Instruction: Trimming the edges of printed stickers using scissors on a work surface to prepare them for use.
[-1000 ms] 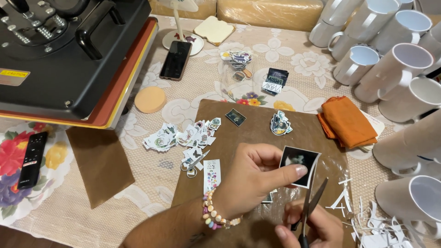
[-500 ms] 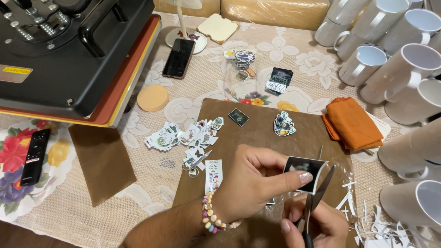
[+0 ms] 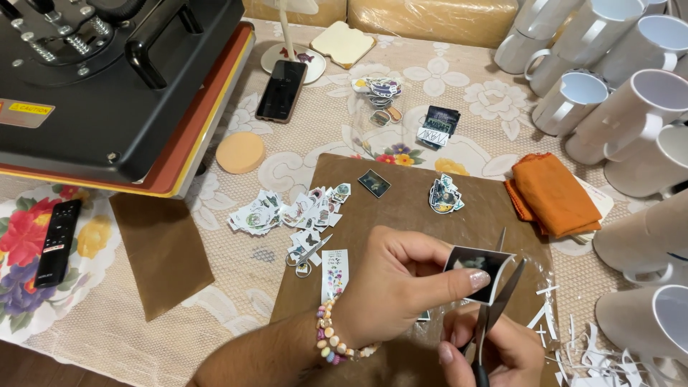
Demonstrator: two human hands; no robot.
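Photo (image 3: 476, 270) shifted right; your left hand (image 3: 398, 287) pinches it, right hand (image 3: 494, 351) grips scissors (image 3: 494, 312), blades open mid-trim over brown sheet (image 3: 401, 208). Next: close cut along edge.

A dark, black-edged photo print (image 3: 479, 271) with a pale smudge at its centre, and silvery scissor blades (image 3: 502, 297) cutting against it. The bracelet (image 3: 331, 340) runs in pastel beads: cream, pink, green, tan. Underneath, a plain brown sheet (image 3: 408, 208) on a cream lace tablecloth (image 3: 236, 279) with a floral weave. There's a bright orange folded cloth (image 3: 552, 193), glossy white mugs (image 3: 631, 107), a peach round sponge (image 3: 240, 152), a black heat press (image 3: 107, 79) with a red-orange plate edge, and a red-and-yellow flowered mat (image 3: 29, 287) under a black remote (image 3: 57, 242).
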